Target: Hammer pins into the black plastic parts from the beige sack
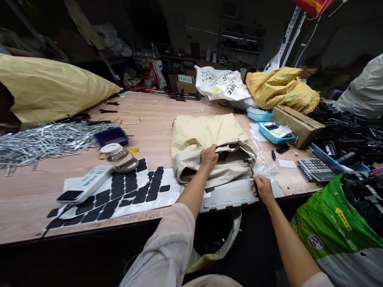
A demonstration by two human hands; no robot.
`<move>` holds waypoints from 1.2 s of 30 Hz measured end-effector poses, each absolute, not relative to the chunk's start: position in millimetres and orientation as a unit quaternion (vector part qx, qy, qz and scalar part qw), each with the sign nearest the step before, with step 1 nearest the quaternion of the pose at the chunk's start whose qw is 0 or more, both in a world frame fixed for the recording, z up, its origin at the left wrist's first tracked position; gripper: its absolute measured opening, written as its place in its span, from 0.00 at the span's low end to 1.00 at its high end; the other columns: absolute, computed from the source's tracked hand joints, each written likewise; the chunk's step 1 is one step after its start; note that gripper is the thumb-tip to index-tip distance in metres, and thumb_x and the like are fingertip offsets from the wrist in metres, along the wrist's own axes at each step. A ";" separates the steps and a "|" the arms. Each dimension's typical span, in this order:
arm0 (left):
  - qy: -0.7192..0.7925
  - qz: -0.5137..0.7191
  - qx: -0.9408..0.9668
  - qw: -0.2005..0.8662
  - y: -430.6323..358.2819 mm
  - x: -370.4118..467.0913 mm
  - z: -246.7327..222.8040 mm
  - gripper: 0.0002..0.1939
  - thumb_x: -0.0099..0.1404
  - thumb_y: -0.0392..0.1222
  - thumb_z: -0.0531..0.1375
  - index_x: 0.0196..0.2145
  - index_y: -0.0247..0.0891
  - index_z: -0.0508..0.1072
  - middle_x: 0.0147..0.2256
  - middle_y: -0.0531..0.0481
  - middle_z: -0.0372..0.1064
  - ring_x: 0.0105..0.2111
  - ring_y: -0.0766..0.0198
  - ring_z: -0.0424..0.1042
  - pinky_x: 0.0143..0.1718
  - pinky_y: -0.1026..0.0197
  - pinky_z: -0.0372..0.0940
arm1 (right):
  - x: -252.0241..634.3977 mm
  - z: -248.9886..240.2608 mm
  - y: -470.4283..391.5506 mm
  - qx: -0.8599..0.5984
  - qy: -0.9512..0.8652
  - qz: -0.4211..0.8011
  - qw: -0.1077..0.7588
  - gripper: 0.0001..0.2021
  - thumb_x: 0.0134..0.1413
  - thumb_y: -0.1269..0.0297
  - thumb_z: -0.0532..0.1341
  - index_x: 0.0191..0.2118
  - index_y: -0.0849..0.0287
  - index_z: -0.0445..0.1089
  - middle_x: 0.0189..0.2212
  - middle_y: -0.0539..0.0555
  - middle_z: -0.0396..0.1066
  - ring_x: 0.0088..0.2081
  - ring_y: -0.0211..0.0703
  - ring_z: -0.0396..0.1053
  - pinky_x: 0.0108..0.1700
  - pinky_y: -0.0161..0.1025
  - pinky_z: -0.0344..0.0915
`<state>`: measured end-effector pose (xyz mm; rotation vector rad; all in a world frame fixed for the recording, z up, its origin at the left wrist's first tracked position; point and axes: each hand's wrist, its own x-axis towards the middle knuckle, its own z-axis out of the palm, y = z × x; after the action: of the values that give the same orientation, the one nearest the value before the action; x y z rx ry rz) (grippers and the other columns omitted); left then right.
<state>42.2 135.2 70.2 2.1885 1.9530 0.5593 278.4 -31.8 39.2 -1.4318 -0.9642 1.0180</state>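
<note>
On the table lies a beige woven sack (206, 129), its mouth folded back toward me and gaping on the right. My left hand (210, 156) is closed on the rim of that mouth. Inside the opening it is dark, and what lies there is hard to make out. Just right of the sack, my right hand (262, 188) is wrapped around the black handle of a small tool with a short metal crosspiece (249, 160), held upright like a little hammer; its exact kind is unclear. The tool's head is close to the sack's right edge.
A purple tray (111, 137), a lidded jar (119, 156) and a white device (86, 185) stand left, near heaped metal rods (50, 141). Blue baskets (275, 132), a calculator (316, 169) and a green sack (338, 223) are right. A person is partly visible behind the yellow sack (281, 88).
</note>
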 end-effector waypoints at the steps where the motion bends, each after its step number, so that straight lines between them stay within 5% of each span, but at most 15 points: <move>1: 0.659 0.185 0.725 0.076 135.1 43.2 70.0 0.23 0.66 0.33 0.54 0.58 0.43 0.70 0.48 0.42 0.78 0.51 0.50 0.75 0.53 0.54 0.63 | 278.3 39.2 -32.0 -0.601 -0.406 0.429 0.538 0.23 0.49 0.42 0.67 0.34 0.60 0.71 0.18 0.46 0.67 0.13 0.32 0.58 0.11 0.30 0.55; 17: 0.666 0.188 0.712 0.116 140.6 40.2 65.9 0.21 0.67 0.39 0.55 0.57 0.47 0.70 0.46 0.46 0.79 0.49 0.51 0.77 0.47 0.57 0.63 | 279.4 36.8 -33.3 -0.604 -0.406 0.430 0.534 0.22 0.50 0.43 0.66 0.35 0.60 0.71 0.19 0.46 0.67 0.13 0.33 0.59 0.11 0.30 0.54; 24: 0.675 0.220 0.688 0.150 137.8 39.7 69.1 0.17 0.69 0.56 0.56 0.48 0.47 0.75 0.44 0.47 0.80 0.48 0.50 0.76 0.45 0.57 0.63 | 278.1 40.5 -33.8 -0.608 -0.403 0.432 0.530 0.21 0.50 0.43 0.66 0.34 0.59 0.71 0.19 0.46 0.66 0.13 0.33 0.59 0.11 0.30 0.54; 36: 0.688 0.207 0.681 0.140 142.6 39.3 65.6 0.12 0.70 0.48 0.55 0.45 0.48 0.76 0.42 0.47 0.80 0.45 0.51 0.76 0.41 0.57 0.60 | 276.0 39.2 -33.4 -0.606 -0.407 0.435 0.527 0.24 0.50 0.40 0.66 0.35 0.59 0.71 0.18 0.45 0.66 0.13 0.32 0.58 0.11 0.30 0.53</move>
<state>39.3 142.6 65.6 1.9670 1.9883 0.5968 276.0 -33.4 39.2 -1.4488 -0.9731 1.0409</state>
